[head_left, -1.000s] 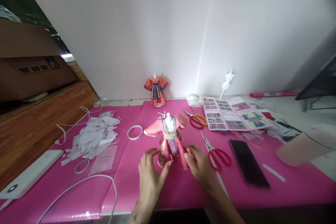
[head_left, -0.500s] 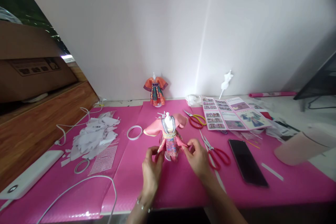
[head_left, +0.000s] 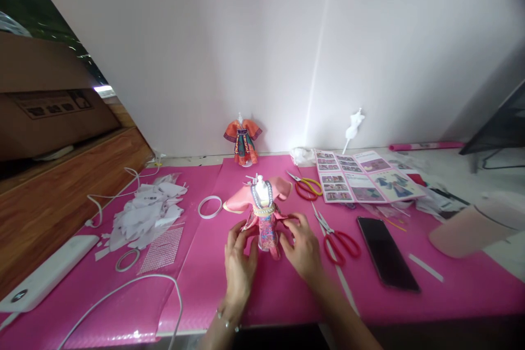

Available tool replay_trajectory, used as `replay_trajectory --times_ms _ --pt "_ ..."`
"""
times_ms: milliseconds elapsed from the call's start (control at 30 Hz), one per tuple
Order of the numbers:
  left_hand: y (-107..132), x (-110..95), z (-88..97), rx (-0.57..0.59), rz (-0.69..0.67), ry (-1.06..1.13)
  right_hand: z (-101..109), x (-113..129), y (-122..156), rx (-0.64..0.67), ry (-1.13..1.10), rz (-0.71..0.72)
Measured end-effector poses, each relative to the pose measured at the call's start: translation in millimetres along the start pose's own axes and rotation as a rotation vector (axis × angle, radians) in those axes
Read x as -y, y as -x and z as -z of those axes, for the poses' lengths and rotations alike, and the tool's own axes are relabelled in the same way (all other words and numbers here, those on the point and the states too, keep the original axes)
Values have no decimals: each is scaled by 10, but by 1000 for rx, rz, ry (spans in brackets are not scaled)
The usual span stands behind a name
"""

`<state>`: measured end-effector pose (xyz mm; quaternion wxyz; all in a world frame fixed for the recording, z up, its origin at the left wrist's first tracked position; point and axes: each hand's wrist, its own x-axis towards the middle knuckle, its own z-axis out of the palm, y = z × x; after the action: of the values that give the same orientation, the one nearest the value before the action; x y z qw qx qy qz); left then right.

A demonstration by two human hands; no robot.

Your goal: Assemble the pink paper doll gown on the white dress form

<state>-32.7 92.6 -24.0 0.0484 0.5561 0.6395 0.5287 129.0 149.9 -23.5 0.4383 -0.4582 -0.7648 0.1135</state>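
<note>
no readable text anywhere, print on instruction leaflet (head_left: pixel 365 175) too small to make out, dark label on cardboard box (head_left: pixel 51 103) blurred, no brands, numbers or signs legible

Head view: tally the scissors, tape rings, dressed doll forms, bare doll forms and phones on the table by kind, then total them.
Scissors: 2, yellow pair and red pair
Tape rings: 2, far ring and near ring
Dressed doll forms: 2, held form and wall form
Bare doll form: 1
Phone: 1
Total: 8
</note>
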Motion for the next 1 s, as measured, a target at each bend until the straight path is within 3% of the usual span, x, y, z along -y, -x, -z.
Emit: replay_trajectory --times_ms 333,600,1000 --pt "51 -12 -85 99 -4 -72 -63 129 44 81 -52 -4" --pt "102 -16 -115 165 6 -4 -113 132 109 84 -124 -1" --pt "148 -76 -89 210 67 65 -118 194 210 52 -57 47"
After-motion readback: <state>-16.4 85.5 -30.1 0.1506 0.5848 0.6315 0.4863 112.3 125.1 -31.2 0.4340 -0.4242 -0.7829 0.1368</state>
